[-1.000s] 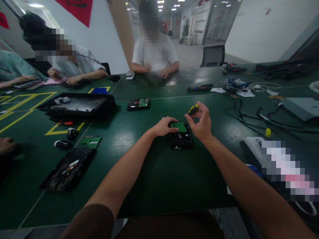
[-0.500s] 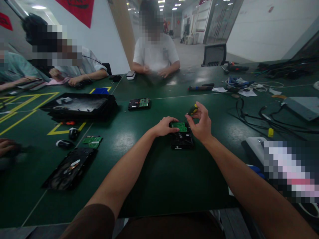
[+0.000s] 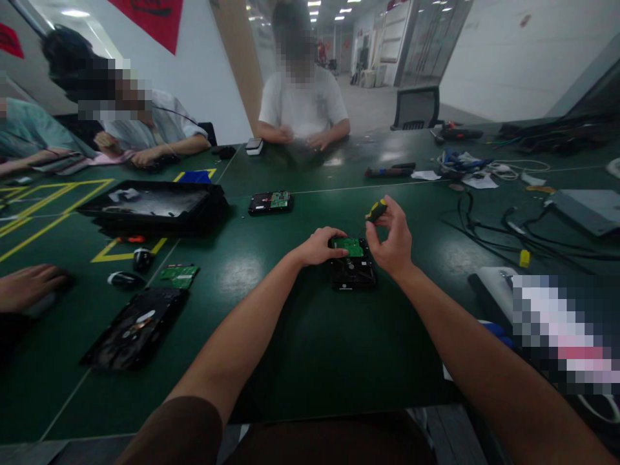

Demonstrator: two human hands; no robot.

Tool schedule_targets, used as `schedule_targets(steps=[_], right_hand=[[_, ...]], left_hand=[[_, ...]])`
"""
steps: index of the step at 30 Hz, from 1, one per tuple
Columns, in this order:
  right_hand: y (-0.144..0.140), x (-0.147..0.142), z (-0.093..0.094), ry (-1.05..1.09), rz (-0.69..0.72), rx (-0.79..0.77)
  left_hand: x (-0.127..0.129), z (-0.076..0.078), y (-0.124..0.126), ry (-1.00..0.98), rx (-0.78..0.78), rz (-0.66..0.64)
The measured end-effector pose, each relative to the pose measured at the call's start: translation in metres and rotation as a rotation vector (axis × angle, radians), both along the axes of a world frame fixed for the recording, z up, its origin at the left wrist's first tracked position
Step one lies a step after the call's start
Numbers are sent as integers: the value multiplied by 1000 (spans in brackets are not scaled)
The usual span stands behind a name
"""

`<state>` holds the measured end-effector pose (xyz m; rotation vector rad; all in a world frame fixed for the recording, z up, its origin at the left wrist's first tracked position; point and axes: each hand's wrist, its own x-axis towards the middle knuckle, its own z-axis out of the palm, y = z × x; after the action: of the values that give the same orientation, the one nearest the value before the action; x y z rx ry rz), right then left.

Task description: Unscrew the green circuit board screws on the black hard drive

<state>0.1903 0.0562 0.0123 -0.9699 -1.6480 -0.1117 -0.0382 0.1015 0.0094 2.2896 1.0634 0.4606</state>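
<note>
A black hard drive (image 3: 353,276) lies on the green table in front of me, its green circuit board (image 3: 352,246) facing up at the far end. My left hand (image 3: 320,247) grips the drive from the left, with fingers on its far edge and thumb across the board. Between the fingertips of my right hand (image 3: 393,244) is a yellow-and-black screwdriver (image 3: 377,209), its handle tilted. The screwdriver's tip is too small to make out near the drive's right far corner.
To the left lie an opened drive (image 3: 138,329), a loose circuit board (image 3: 180,276) and a stack of black trays (image 3: 155,206). Another drive (image 3: 271,202) rests farther back. Cables (image 3: 504,226) and a grey metal box (image 3: 588,210) are at right. Several people sit around the table.
The screwdriver handle has turned in my right fingers and shows more fully. My left hand stays on the hard drive. At the left edge, another person's hand has come further into view.
</note>
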Motion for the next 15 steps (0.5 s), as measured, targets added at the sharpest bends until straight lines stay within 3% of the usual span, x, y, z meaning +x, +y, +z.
schedule_targets(steps=[8,15], right_hand=[[3,1,-3,12,-38,-26],[2,-2,0,49,14,-21]], left_hand=[[-1,0,-1,2,-12,-4],[0,3,-2,2,-12,2]])
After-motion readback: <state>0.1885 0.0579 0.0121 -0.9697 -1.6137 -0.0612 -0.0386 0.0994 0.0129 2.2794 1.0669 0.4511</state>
